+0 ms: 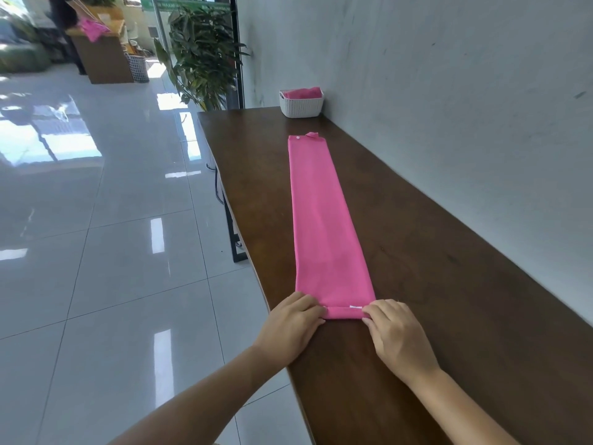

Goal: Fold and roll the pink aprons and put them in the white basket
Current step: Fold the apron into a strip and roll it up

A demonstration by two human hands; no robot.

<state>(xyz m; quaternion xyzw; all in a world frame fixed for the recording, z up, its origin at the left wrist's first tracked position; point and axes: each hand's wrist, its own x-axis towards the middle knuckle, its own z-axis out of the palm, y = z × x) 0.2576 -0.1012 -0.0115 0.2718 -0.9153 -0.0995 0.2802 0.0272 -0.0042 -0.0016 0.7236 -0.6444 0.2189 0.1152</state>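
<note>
A pink apron (321, 213) lies folded into a long narrow strip along the dark wooden table (449, 300), running away from me. Its near end is turned over into a small first roll. My left hand (293, 322) pinches the left end of that roll and my right hand (396, 329) pinches the right end. At the strip's far end a white button and a small tab show. The white basket (301, 107) stands at the table's far end by the wall, with pink cloth inside it.
A grey wall (449, 91) runs along the table's right side. Glossy floor tiles (96, 220) lie to the left. A leafy plant (202, 56) stands beyond the table. Far back, a wooden counter (102, 59) carries more pink cloth, with a wire basket (138, 67) beside it.
</note>
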